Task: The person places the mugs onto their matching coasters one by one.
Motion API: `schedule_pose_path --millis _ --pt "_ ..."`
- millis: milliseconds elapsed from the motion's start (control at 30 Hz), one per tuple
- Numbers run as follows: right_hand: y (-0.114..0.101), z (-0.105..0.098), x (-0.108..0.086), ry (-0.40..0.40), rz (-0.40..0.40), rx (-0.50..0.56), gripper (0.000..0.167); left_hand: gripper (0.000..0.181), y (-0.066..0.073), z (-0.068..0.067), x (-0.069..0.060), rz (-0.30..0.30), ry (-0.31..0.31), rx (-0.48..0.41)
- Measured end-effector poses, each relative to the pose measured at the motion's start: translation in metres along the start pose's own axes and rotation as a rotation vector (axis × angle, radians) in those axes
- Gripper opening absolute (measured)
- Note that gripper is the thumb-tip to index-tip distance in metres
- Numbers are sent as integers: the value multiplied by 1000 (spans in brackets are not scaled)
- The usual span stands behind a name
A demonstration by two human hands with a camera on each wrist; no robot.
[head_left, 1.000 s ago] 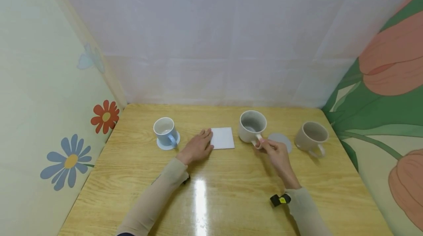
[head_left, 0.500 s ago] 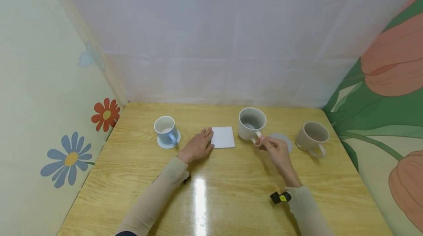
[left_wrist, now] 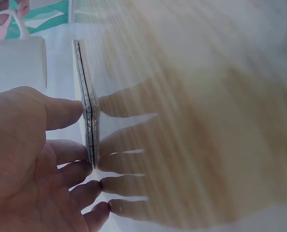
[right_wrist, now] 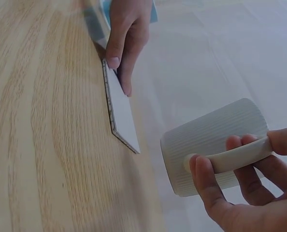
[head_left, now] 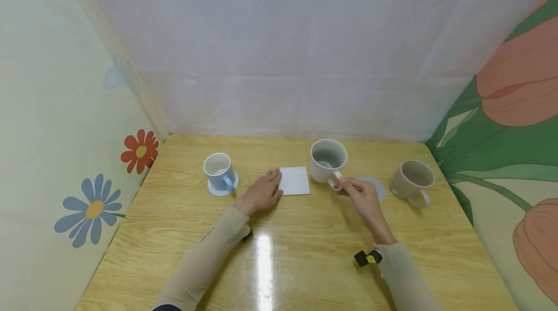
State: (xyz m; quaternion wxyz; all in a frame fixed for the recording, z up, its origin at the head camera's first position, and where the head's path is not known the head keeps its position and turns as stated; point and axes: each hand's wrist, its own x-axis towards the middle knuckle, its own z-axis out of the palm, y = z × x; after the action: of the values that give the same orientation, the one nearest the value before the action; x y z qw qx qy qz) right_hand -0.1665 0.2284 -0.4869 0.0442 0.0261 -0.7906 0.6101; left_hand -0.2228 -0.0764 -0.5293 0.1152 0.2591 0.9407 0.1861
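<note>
My right hand (head_left: 365, 200) holds a ribbed white mug (head_left: 324, 168) by its handle (right_wrist: 240, 157), the thumb and fingers curled round it. In the right wrist view the mug hangs above the table, apart from it. To its left lies a square white coaster (head_left: 294, 181), flat on the wood. My left hand (head_left: 260, 193) rests at that coaster's left edge, thumb and fingertips touching it, fingers fairly straight. Right of the held mug, a round grey coaster (head_left: 378, 190) is partly hidden by my right hand.
A light blue mug (head_left: 220, 171) stands on a round pale coaster (head_left: 218, 190) at the left. At the right stands a beige mug (head_left: 410, 182), handle toward me. The wooden table (head_left: 305, 253) meets a white cloth behind, with flower-patterned panels on both sides.
My right hand has carried the white mug slightly left and away from me, closer to the square coaster. My left hand has stayed at the coaster's edge.
</note>
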Motion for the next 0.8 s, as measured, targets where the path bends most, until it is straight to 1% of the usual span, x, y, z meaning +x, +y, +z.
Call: schedule_pose_path --millis 167,467,633,800 --pt "-2 3 0 -5 13 8 35 64 -1 0 0 -1 -2 10" --pt "0 6 0 -53 -32 19 35 64 -1 0 1 4 -1 23" --pt "0 9 0 -49 -29 36 33 64 -1 1 2 -5 1 23" --pt "-2 11 1 -54 -24 17 34 64 -2 1 2 -11 1 19"
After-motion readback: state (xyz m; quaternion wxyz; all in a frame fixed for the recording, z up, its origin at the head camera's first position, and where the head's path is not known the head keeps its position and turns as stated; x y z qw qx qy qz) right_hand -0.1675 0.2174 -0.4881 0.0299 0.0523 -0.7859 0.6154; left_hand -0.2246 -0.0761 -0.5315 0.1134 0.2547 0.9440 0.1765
